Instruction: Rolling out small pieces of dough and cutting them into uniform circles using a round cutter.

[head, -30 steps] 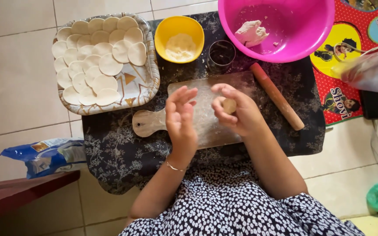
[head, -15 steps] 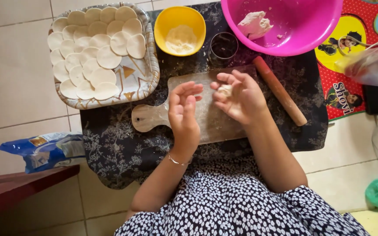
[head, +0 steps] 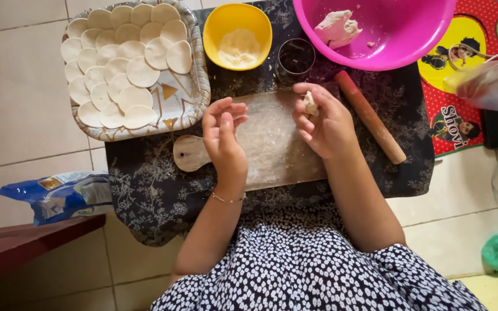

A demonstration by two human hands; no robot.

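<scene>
Over the middle of a dark floral cloth (head: 145, 190) spread on the tiled floor (head: 18, 86), the two hands have drawn apart since a moment ago, when they were pressed close together. The right hand (head: 324, 124) now pinches a small, pale, lumpy piece of dough (head: 309, 103) in closed fingers (head: 306, 92). The left hand (head: 223, 135) hovers empty, its fingers loosely curled. Beneath them lies a floured wooden paddle-shaped board (head: 266, 144). A smooth wooden rolling pin (head: 370, 118) rests at the cloth's right side. At the far left corner, a patterned tray (head: 194, 95) holds thin, flat dough rounds (head: 125, 63).
</scene>
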